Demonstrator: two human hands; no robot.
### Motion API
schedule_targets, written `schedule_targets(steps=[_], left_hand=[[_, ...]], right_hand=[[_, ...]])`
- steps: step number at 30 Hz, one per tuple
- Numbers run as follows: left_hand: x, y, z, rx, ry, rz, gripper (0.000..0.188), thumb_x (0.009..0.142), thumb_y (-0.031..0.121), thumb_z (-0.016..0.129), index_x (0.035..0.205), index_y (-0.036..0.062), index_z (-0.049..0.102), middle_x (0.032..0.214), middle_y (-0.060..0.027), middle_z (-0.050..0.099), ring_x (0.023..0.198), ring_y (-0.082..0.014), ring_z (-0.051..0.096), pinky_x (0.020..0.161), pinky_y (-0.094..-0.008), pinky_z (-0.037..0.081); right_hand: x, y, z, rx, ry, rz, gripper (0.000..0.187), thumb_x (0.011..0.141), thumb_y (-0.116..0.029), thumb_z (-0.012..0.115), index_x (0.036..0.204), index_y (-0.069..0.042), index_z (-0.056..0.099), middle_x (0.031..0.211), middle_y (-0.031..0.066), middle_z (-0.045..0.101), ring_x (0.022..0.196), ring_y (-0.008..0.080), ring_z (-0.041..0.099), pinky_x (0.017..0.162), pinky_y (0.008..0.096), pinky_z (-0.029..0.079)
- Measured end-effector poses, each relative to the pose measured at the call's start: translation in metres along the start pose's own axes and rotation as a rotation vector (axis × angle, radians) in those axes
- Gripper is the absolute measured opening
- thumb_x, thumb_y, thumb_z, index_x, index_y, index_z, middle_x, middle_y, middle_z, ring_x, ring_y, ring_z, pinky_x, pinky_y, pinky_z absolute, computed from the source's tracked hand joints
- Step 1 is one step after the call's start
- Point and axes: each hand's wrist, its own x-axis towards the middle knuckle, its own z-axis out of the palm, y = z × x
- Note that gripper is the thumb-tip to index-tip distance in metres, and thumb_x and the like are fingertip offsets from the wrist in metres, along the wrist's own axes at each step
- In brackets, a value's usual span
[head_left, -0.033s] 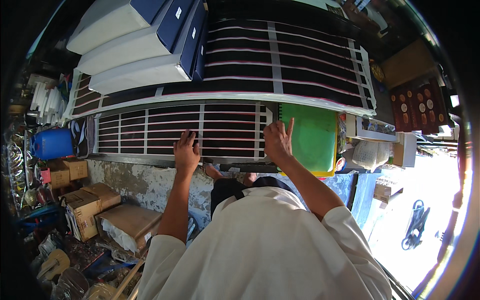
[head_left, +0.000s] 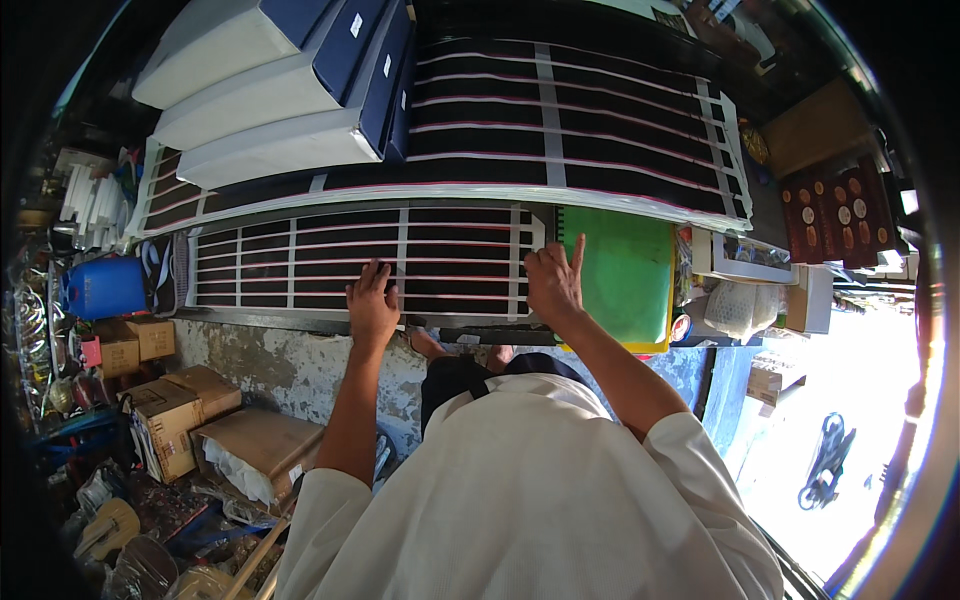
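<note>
At upper left, stacked box files [head_left: 275, 125] run past the top edge. Near the centre, the right hand [head_left: 557, 287] covers part of the right edge of the lower striped panel [head_left: 335, 246]; whether its curled fingers [head_left: 539, 262] pinch anything cannot be seen. At lower right, glare leaves a dark shape [head_left: 826, 462] unidentifiable.

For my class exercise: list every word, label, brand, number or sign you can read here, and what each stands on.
Blue container: lettering on its side, not copied out here.
Box files: small white labels on the blue faces, too small to read.
Cardboard box: dark print on one side, too small to read.
Lower striped black panel: no lettering that can be made out.
</note>
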Motion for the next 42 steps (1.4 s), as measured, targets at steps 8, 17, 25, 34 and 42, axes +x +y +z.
schedule_targets(steps=[8, 17, 25, 34, 42], left_hand=[[-0.006, 0.001, 0.003, -0.01, -0.027, -0.058, 0.054, 0.111, 0.038, 0.073, 0.161, 0.0195, 0.063, 0.178, -0.0083, 0.048, 0.163, -0.0375, 0.047, 0.126, -0.0877, 0.024], [-0.007, -0.001, 0.006, -0.027, -0.041, -0.092, 0.053, 0.112, 0.039, 0.071, 0.16, 0.0201, 0.062, 0.18, -0.0031, 0.047, 0.165, -0.0336, 0.045, 0.127, -0.0892, 0.019], [-0.006, 0.0, 0.008, -0.005, -0.067, -0.109, 0.053, 0.112, 0.038, 0.07, 0.161, 0.02, 0.062, 0.179, -0.0058, 0.047, 0.164, -0.0355, 0.045, 0.126, -0.0892, 0.02], [-0.013, 0.029, 0.012, 0.079, 0.138, -0.031, 0.055, 0.114, 0.031, 0.064, 0.165, 0.0122, 0.056, 0.18, -0.0146, 0.044, 0.168, -0.0382, 0.038, 0.128, -0.0849, 0.023], [-0.027, 0.071, 0.03, 0.032, 0.05, 0.125, 0.06, 0.118, 0.042, 0.056, 0.168, 0.0081, 0.055, 0.18, -0.016, 0.043, 0.171, -0.0371, 0.034, 0.13, -0.0825, 0.022]], right_hand=[[0.008, 0.001, -0.001, 0.041, -0.065, 0.036, 0.025, 0.083, 0.001, 0.074, 0.104, -0.011, 0.079, 0.096, 0.0066, 0.073, 0.122, 0.0292, 0.064, 0.136, 0.0816, 0.007], [0.013, 0.006, 0.005, 0.118, -0.027, 0.041, 0.029, 0.073, 0.003, 0.08, 0.098, -0.012, 0.079, 0.093, 0.0044, 0.072, 0.119, 0.0291, 0.066, 0.137, 0.0795, 0.014], [0.007, 0.01, 0.009, 0.069, -0.009, -0.003, 0.03, 0.077, 0.003, 0.078, 0.102, -0.013, 0.08, 0.102, 0.0053, 0.069, 0.123, 0.0292, 0.064, 0.136, 0.0804, 0.015], [-0.008, 0.011, -0.001, -0.033, -0.125, -0.136, 0.023, 0.086, -0.001, 0.073, 0.106, -0.007, 0.08, 0.118, 0.0042, 0.07, 0.13, 0.0278, 0.061, 0.137, 0.0808, 0.009], [-0.021, 0.01, -0.005, 0.083, -0.062, -0.093, 0.038, 0.084, -0.002, 0.074, 0.121, -0.004, 0.081, 0.128, 0.0021, 0.07, 0.136, 0.027, 0.059, 0.139, 0.0768, 0.011]])
